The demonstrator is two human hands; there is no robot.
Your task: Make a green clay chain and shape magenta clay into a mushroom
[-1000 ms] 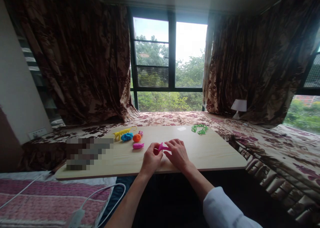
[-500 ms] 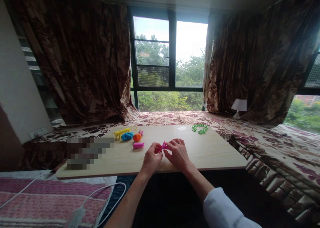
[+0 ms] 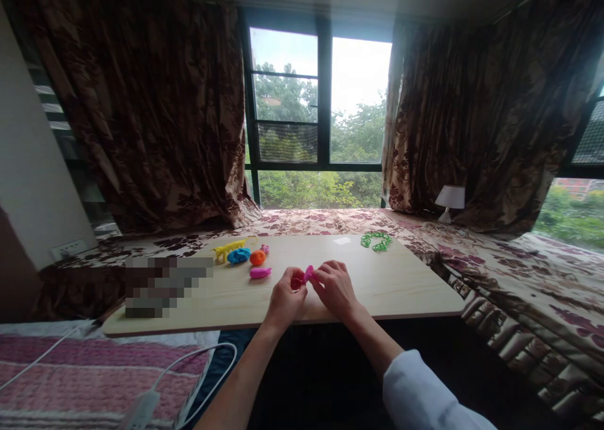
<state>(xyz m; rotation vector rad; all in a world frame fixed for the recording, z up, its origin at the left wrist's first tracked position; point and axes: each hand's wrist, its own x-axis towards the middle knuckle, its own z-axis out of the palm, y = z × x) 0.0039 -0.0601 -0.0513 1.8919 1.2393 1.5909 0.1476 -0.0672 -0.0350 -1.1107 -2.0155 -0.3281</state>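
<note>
Between my two hands, just above the near part of the table, is a small piece of bright pink clay [image 3: 308, 273]. My left hand [image 3: 287, 294] pinches its left end with thumb and bent fingers. From the right, the fingertips of my right hand [image 3: 334, 286] close on its other side. To the left of my hands lies a rounded pink lump [image 3: 260, 272]. Behind that lump are an orange lump [image 3: 257, 257], a blue lump [image 3: 239, 256], a yellow piece with leg-like parts [image 3: 228, 250] and a small pink piece [image 3: 265, 249].
On the pale wooden table [image 3: 387, 291], a green chain-like string [image 3: 376, 241] lies at the far right, beside a white patch [image 3: 342, 241]. A blurred-out area covers the left side. A white lamp [image 3: 450, 197] stands on the window ledge; a white power strip [image 3: 144, 408] lies lower left.
The pink clay between my fingers looks narrower and differently angled. Both hands stay in nearly the same place, and the view has shifted slightly.
</note>
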